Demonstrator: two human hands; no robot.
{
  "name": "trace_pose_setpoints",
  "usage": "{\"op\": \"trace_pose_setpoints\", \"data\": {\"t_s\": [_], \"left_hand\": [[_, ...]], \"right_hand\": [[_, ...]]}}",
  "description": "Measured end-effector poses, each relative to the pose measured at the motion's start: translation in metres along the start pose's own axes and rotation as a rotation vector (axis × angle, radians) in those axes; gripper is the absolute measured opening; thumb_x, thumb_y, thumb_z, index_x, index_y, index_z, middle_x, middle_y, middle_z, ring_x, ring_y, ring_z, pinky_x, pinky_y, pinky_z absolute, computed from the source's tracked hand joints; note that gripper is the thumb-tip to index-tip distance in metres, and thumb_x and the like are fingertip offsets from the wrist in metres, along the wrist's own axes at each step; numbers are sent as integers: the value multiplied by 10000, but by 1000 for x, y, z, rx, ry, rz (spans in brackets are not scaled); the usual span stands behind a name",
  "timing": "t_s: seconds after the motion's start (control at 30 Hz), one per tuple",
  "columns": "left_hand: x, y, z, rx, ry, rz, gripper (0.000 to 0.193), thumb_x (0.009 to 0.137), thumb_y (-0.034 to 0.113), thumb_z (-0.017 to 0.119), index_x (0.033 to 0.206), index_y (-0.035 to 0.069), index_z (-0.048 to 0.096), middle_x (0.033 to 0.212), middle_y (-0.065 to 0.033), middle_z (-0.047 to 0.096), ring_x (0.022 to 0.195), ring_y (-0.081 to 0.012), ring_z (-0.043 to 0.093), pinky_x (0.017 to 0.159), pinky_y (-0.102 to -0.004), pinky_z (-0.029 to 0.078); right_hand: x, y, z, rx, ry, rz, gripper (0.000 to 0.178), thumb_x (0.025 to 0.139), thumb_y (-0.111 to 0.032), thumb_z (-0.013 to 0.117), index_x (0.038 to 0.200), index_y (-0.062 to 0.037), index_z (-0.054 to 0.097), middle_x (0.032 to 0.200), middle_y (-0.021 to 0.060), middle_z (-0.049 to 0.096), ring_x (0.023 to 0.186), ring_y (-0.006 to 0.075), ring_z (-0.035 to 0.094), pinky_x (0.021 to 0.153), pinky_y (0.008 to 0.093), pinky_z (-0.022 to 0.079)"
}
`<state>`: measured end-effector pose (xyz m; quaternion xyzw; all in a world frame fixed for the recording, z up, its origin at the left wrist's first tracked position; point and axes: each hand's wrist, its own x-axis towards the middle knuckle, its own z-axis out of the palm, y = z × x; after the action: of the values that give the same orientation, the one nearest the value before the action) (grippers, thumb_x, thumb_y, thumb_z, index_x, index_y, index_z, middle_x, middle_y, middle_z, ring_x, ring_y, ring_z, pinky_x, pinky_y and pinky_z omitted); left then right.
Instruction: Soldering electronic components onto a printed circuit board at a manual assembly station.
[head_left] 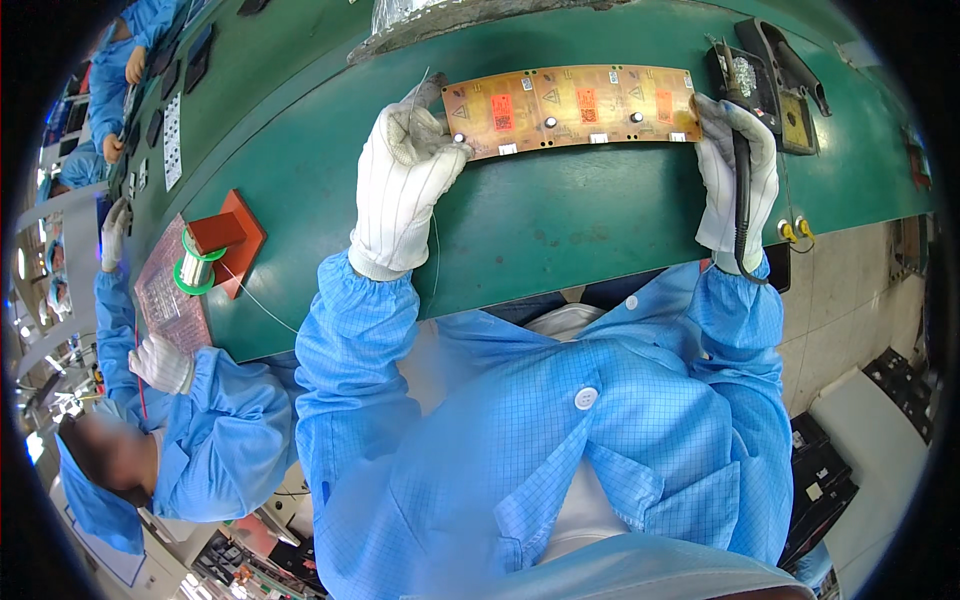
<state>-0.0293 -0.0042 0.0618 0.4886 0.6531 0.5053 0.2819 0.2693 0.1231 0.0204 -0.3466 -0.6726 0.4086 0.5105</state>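
Observation:
A long tan circuit board panel (570,118) with orange-red labels and small round components is held up over the green bench. My left hand (405,175), in a white glove, is closed on its left end. Thin solder wire (437,262) runs past this glove, and a strand pokes up above the fingers. At the right end, my gloved right hand (738,180) is closed on the board's edge. A black soldering iron (742,190) lies along that hand, its cord trailing past the wrist; its tip is not visible.
A solder spool (195,268) sits by a red-brown stand (238,240) and pink bubble wrap (172,300). A soldering iron holder (780,70) with a cleaning tray stands far right. A co-worker in blue (220,420) sits close on the left.

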Motion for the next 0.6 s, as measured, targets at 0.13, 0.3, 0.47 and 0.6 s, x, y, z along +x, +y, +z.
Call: {"op": "trace_pose_setpoints", "data": {"t_s": [0.13,0.3,0.47,0.6], "left_hand": [[2,-2,-1,66,6,10,357,773,150,742,1012,-20,539,844,-85,589,729,-175,554,671,-291,471],[4,2,-3,139,-4,74,352,779,146,742,1008,-19,533,816,-77,591,698,-164,553,636,-289,464],[4,10,-2,89,0,28,355,787,115,745,1032,-26,530,801,-53,593,656,-115,532,602,-260,455],[5,12,-1,20,-10,-32,364,789,108,746,1050,-34,535,807,-43,593,676,-97,527,610,-250,457]], "right_hand": [[1,-2,1,19,13,21,397,894,88,552,1280,20,485,1251,193,627,1178,250,615,1034,347,468],[2,-2,4,30,14,21,399,895,83,557,1282,20,482,1253,197,624,1181,250,613,1036,345,465],[3,-1,6,18,14,20,397,898,82,554,1284,20,481,1251,198,624,1179,251,613,1037,345,464],[2,-1,5,32,12,27,401,901,81,549,1290,19,476,1251,201,623,1180,251,613,1038,347,463]]}}
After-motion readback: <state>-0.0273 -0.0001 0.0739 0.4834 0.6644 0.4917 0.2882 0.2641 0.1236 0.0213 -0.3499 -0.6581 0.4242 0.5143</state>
